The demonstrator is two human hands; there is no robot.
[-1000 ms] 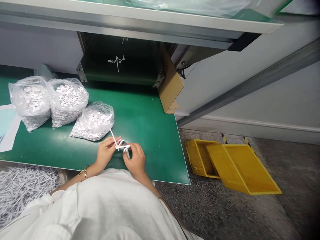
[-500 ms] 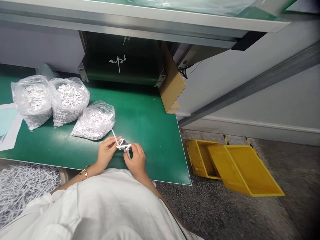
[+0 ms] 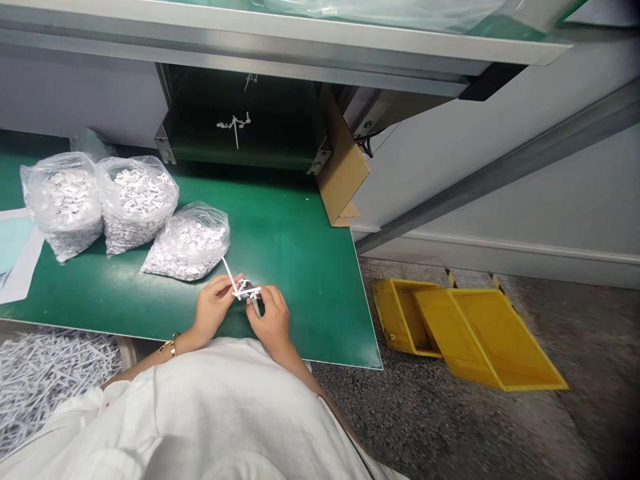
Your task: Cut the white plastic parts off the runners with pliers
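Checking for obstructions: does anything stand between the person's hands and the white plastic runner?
Nothing visible does: the left hand and the right hand are both directly on the white plastic runner.

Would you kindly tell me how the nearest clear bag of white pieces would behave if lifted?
The clear bag would probably sag, since it slumps flat on the green mat. The loose pieces would likely shift inside it, and the thin, glossy plastic may feel slippery.
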